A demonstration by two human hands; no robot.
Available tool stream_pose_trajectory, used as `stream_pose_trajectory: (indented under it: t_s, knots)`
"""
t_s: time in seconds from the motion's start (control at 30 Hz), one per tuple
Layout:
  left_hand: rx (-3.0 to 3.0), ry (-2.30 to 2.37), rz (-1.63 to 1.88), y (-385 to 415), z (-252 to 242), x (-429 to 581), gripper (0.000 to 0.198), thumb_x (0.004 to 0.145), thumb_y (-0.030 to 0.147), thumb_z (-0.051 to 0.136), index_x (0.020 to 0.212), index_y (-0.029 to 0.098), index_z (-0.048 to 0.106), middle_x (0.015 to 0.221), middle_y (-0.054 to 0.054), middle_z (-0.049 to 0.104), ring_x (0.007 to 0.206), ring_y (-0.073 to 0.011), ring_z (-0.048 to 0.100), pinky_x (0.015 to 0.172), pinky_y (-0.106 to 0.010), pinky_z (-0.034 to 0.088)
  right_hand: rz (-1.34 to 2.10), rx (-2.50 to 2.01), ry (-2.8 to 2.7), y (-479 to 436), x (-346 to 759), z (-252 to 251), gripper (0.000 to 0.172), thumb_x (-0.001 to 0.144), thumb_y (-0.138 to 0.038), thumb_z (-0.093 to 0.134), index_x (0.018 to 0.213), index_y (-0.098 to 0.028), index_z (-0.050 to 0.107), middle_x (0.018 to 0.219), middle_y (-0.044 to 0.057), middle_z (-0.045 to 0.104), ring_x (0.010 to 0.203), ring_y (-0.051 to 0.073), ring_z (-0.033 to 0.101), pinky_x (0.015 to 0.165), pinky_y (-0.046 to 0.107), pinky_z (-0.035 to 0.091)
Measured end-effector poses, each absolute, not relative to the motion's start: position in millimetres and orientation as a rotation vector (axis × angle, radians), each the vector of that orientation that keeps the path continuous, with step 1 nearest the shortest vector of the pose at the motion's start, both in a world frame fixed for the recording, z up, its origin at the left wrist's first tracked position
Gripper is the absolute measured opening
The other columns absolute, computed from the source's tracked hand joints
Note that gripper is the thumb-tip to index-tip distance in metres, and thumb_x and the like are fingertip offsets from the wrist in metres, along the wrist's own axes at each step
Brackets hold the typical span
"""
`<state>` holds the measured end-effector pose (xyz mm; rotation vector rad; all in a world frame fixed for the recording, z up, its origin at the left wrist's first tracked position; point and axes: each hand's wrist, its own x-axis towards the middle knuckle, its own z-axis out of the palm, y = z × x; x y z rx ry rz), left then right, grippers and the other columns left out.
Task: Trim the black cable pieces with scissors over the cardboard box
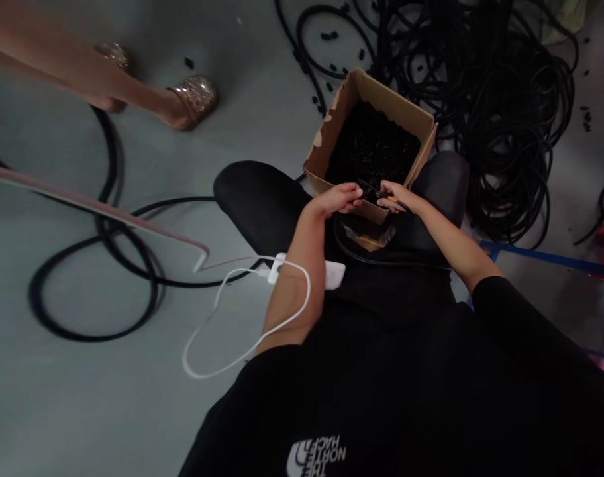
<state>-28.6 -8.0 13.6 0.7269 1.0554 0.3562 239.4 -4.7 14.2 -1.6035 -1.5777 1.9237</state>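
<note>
Over the near edge of a cardboard box (411, 103), my two hands almost meet. My right hand (399, 194) is closed around scissors with orange on the handles (392, 198), their dark blades pointing toward the left hand. The fingers of my left hand (342, 199) pinch a black hose (349, 252), whose end is hard to make out against the dark contents. Short black hose pieces (374, 142) fill much of the box, which stands between my knees.
A large tangle of black hose (510, 132) lies beyond my right knee. Loops of hose (93, 338) cross the floor at left. A white power bank (334, 275) with a white cable (187, 361) rests on my lap. Another person's foot (175, 111) is at upper left.
</note>
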Motion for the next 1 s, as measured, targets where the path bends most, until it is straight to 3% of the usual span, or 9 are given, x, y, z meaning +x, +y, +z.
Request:
stream_pose_trajectory:
  t_s: [0.17,0.27,0.37,0.43,0.5,0.63,0.83,1.0]
  knots:
    - [0.726,1.107,0.462,-5.0,13.8,-31.7,0.054,0.112,0.030,0.101,0.093,0.026,0.051,0.078,0.003,0.059,0.050,-0.0080,0.038,0.047,-0.016,0.023,1.839,-1.620,-1.552,-4.8,240.3,18.3,0.050,0.108,0.005,0.079,0.098,-0.029,0.043,0.062,-0.018,0.053,0.040,0.004,0.038,0.043,0.012,0.029]
    - [0.705,1.170,0.560,-4.3,16.4,-30.3,0.045,0.116,0.022,0.091,0.095,0.026,0.052,0.080,0.003,0.061,0.053,-0.0107,0.043,0.049,-0.017,0.027,1.848,-1.643,-1.522,-6.3,241.0,15.6,0.043,0.114,-0.002,0.078,0.103,-0.030,0.048,0.065,-0.016,0.057,0.042,0.008,0.045,0.042,0.016,0.036]
    - [0.672,1.203,0.713,-3.8,20.1,-24.0,0.025,0.116,0.010,0.076,0.103,0.024,0.060,0.084,0.001,0.064,0.061,-0.0137,0.056,0.054,-0.019,0.039,1.848,-1.658,-1.374,-5.9,240.2,7.6,0.038,0.116,-0.012,0.084,0.112,-0.030,0.051,0.074,-0.013,0.062,0.050,0.010,0.056,0.049,0.017,0.048]
    - [0.681,1.169,0.802,-3.2,22.1,-19.0,0.020,0.115,0.010,0.078,0.111,0.024,0.063,0.087,0.001,0.067,0.067,-0.0155,0.065,0.062,-0.020,0.051,1.851,-1.657,-1.312,-4.2,240.2,1.1,0.043,0.113,-0.017,0.093,0.115,-0.030,0.052,0.081,-0.011,0.065,0.059,0.011,0.063,0.056,0.018,0.055]
    - [0.719,1.139,0.848,-2.8,22.5,-14.5,0.029,0.114,0.019,0.091,0.116,0.024,0.063,0.088,0.002,0.070,0.071,-0.0162,0.070,0.068,-0.022,0.056,1.857,-1.641,-1.322,-1.8,241.5,-4.9,0.049,0.108,-0.020,0.100,0.115,-0.029,0.053,0.087,-0.009,0.067,0.066,0.011,0.067,0.061,0.018,0.059]
    - [0.784,1.194,0.840,-3.5,18.1,-4.8,0.048,0.112,0.025,0.107,0.110,0.024,0.058,0.089,0.000,0.077,0.069,-0.0130,0.068,0.065,-0.019,0.051,1.844,-1.563,-1.429,3.0,245.1,-16.6,0.049,0.107,-0.022,0.102,0.118,-0.028,0.055,0.098,-0.006,0.070,0.077,0.012,0.071,0.067,0.018,0.061]
    - [0.784,1.254,0.809,-5.2,5.0,7.0,0.043,0.107,0.008,0.102,0.103,0.022,0.061,0.084,0.001,0.078,0.062,-0.0102,0.066,0.060,-0.016,0.047,1.830,-1.494,-1.507,7.0,245.7,-38.9,0.043,0.113,-0.025,0.097,0.119,-0.028,0.054,0.098,-0.004,0.070,0.081,0.015,0.073,0.068,0.021,0.058]
    - [0.828,1.264,0.820,-3.7,-4.1,6.1,0.038,0.103,0.005,0.099,0.100,0.022,0.065,0.079,0.002,0.077,0.058,-0.0114,0.062,0.058,-0.018,0.044,1.810,-1.477,-1.492,7.1,243.9,-51.7,0.062,0.105,-0.047,0.112,0.119,-0.028,0.055,0.102,-0.001,0.073,0.086,0.017,0.076,0.072,0.026,0.062]
